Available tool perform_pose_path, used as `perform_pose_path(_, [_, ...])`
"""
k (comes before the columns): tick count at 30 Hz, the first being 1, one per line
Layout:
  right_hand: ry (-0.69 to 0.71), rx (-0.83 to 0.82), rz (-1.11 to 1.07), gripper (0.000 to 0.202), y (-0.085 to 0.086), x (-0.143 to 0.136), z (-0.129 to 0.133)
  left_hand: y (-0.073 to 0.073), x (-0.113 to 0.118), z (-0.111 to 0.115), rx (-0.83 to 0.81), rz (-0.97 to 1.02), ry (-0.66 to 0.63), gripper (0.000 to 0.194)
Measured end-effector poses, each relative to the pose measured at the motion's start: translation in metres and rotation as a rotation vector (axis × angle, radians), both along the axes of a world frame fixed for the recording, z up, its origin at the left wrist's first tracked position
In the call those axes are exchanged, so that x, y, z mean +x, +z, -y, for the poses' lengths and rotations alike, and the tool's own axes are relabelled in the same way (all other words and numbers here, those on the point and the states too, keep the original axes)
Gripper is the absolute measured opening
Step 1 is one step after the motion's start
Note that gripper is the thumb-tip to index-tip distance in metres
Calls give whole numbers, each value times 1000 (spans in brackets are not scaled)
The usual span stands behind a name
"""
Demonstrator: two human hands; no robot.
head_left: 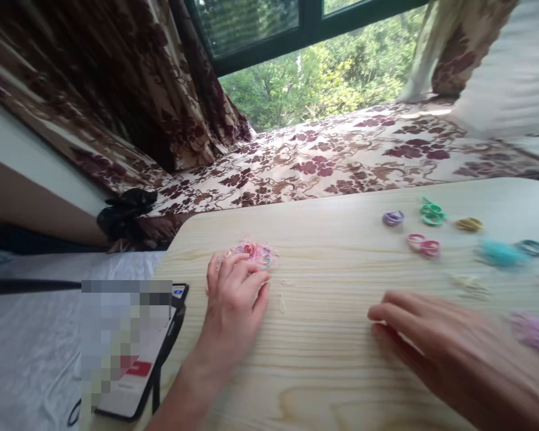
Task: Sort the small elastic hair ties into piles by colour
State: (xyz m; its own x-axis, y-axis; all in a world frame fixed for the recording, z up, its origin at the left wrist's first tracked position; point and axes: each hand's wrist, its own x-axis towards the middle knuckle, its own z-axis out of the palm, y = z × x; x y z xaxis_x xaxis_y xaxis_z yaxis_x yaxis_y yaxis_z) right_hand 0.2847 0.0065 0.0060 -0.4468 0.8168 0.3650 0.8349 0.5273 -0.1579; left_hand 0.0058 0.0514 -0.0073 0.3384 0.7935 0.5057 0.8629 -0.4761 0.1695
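A tangled pile of pink and mixed-colour thin bands [251,250] lies on the pale wooden table [314,341]. My left hand [236,290] rests at the pile's near edge, its fingers bent and partly over the bands; what the fingertips hold, if anything, is hidden. A few pale strands [282,302] lie just right of that hand. On the right, my right hand [424,335] is over the table, blurred, thumb and fingers near each other. Beyond it lie a cream bunch [471,285], a pink pair of loops [423,245] and a turquoise bunch [503,252].
Purple [393,218], green [432,212] and yellow [469,224] bundles sit near the table's far right. A lilac bunch [536,335] is at the right edge. A phone or tablet [139,383] lies at the left. Behind is a floral-covered ledge [314,161].
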Motion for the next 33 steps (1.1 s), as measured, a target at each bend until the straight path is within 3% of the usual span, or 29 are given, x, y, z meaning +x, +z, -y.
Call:
perform_pose_path(2, [176,-9,-30,29,-7,-26,-1,2,-1,1,-62,7,35,15])
perform_pose_path(4, [229,-13,-53,26,-15,-38,-1,4,-1,1,-106,12,44,16])
perform_pose_path(11, [253,-25,-140,20,-33,-31,-3,11,6,6,-188,-71,-104,20])
perform_pose_path(24, [212,-133,-181,19,-26,-29,2,10,14,11,-209,-83,-133,19])
perform_pose_path(33, [188,-85,-339,21,-26,-34,3,4,41,26,-129,91,-334,16])
